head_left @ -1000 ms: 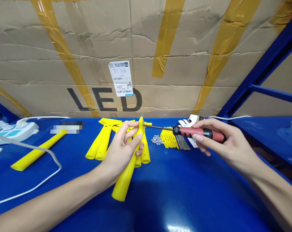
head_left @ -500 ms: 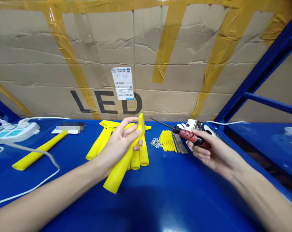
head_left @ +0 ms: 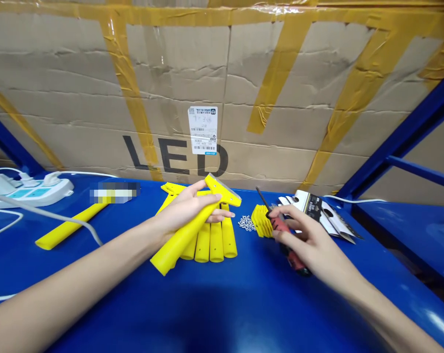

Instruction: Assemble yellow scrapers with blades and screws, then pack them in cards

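Note:
A yellow scraper (head_left: 187, 235) lies tilted in my left hand (head_left: 187, 211), its blade end up and to the right, with a metal blade edge and screws showing on the head. My right hand (head_left: 306, 235) grips a red and black screwdriver (head_left: 281, 226), its shaft pointing up and left. Behind and below my left hand, several yellow scraper handles (head_left: 216, 245) lie side by side on the blue table (head_left: 214, 314). Small screws (head_left: 247, 223) sit in a pile to their right. Beside the screws stands a row of yellow plates (head_left: 260, 221), partly behind the screwdriver.
One scraper with a yellow handle (head_left: 73, 225) rests at the left, its head blurred out. A white power strip (head_left: 41, 191) with cables is at the far left. White-and-black cards (head_left: 319, 211) lie behind my right hand. A taped carton (head_left: 163, 98) stands along the back.
My left hand has turned the scraper so its head's flat face shows. The screwdriver has swung to point more upward, its handle lower. The whole view has shifted slightly.

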`<action>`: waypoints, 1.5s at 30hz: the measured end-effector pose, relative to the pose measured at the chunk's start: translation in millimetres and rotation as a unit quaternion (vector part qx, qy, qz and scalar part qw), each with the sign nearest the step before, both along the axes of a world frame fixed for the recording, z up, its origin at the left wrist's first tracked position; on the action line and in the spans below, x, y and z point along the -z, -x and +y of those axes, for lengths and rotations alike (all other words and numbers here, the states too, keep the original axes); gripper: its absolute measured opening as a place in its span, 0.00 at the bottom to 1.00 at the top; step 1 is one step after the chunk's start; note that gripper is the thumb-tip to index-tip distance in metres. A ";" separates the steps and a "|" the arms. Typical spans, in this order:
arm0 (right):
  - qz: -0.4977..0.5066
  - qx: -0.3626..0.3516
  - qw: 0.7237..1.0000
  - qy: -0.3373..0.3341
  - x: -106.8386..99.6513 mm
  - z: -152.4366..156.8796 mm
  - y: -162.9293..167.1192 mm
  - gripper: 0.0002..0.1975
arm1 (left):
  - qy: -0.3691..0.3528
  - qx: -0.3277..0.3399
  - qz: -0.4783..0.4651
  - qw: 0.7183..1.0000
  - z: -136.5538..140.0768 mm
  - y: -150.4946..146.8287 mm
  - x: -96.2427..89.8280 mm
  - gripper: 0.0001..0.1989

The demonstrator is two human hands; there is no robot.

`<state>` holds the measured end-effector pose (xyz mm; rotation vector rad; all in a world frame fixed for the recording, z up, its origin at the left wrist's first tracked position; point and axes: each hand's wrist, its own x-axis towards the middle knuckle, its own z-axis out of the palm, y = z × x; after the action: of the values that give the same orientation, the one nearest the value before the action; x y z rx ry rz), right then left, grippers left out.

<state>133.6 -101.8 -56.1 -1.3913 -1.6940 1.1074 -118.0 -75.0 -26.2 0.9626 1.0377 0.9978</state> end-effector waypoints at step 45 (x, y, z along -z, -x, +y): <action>-0.414 -0.047 0.847 -0.331 24.4 49.7 -90.4 0.30 | -0.121 0.145 0.185 0.964 18.7 -97.5 -6.6 0.31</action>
<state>224.0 -52.1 -80.5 -1.3794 -2.4257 -0.1712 -20.5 -56.3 -19.6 1.4997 1.0520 0.7240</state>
